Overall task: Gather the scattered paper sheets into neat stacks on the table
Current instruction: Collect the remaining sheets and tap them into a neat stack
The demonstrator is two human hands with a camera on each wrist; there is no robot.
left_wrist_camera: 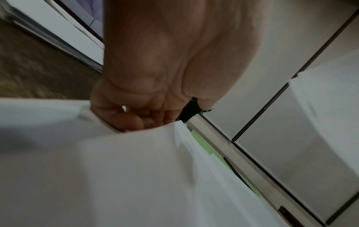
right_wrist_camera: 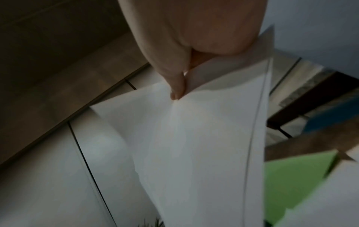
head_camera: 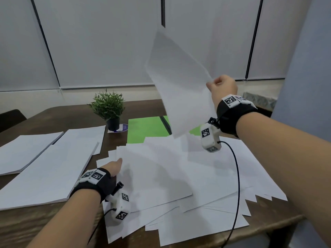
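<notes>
1. Two neat stacks of white paper lie at the left of the wooden tabletop (head_camera: 21, 228): a smaller far stack (head_camera: 26, 149) and a larger near stack (head_camera: 52, 169), its edge overlapping the first.
2. The left hand (head_camera: 112, 168) grips the left edge of a lifted white sheet (head_camera: 154, 176), fingers (left_wrist_camera: 126, 119) curled under it and thumb on top.
3. A potted plant (head_camera: 108, 108) stands behind, beside a green sheet (head_camera: 145, 129).
4. Scattered white sheets (head_camera: 206, 199) overlap across the middle and right of the tabletop, some hanging past its near edge.
5. The right hand (head_camera: 223, 86) is raised well above the tabletop, pinching the edge of a held-up sheet (head_camera: 180, 90) that slants in the air.
</notes>
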